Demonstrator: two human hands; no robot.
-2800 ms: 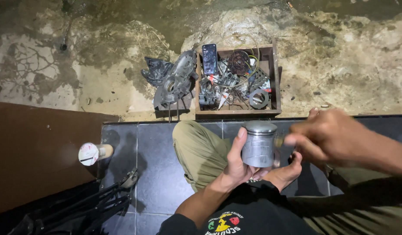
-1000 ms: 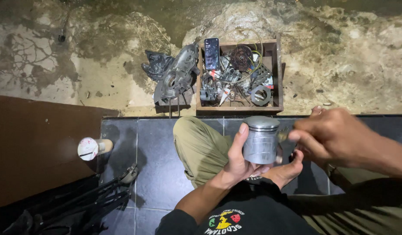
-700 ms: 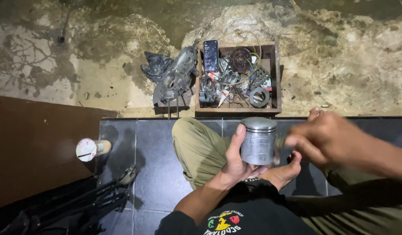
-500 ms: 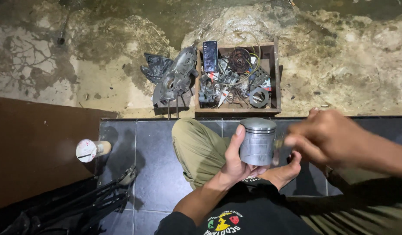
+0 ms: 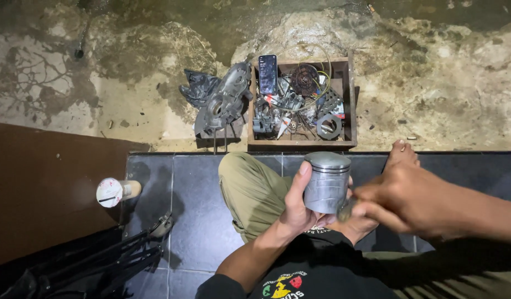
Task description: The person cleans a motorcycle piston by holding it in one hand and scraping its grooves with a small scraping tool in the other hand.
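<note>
The piston [image 5: 326, 182] is held upright over the lap, above the tiled floor [image 5: 194, 182], with the left hand [image 5: 299, 207] clamped round its skirt, thumb up the near side. At its lower right edge a small part, too blurred to identify, is pinched in the closed fingers [image 5: 371, 207] of the right hand [image 5: 410, 199]. The work is judged mid-way: the part touches the piston but looks unseated.

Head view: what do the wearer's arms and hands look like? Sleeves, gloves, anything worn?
Both hands are bare: no gloves, and no rings or watch that the view shows. The left hand and its forearm are uncovered up to a black sleeve near the bottom edge. The right hand and forearm are uncovered to the frame's edge; its fingers are slightly motion-blurred.
</note>
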